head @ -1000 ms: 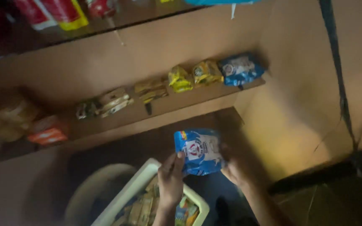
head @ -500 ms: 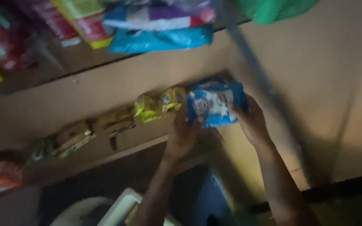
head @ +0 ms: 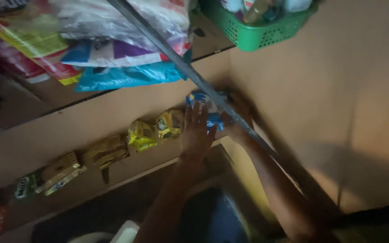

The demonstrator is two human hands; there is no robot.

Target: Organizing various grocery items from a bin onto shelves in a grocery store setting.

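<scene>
Both my hands are up at the right end of a low wooden shelf [head: 113, 180]. My left hand [head: 196, 130] lies flat against a blue and white snack packet [head: 200, 99], covering most of it. My right hand [head: 238, 123] grips the same packet from the right, partly hidden behind a slanted grey bar [head: 181, 63]. The packet sits on the shelf next to the corner wall, just right of two yellow packets [head: 156, 130].
More packets line the shelf to the left: yellow and brown ones [head: 106, 150], a green one [head: 23, 186]. Above hang blue and white plastic bags [head: 122, 58] and a green basket [head: 257, 27] with bottles. A white tub edge [head: 124, 231] shows below.
My hands carried the blue packet up from above the tub to the shelf's right end. The view tilted upward, bringing the upper shelf and green basket into sight.
</scene>
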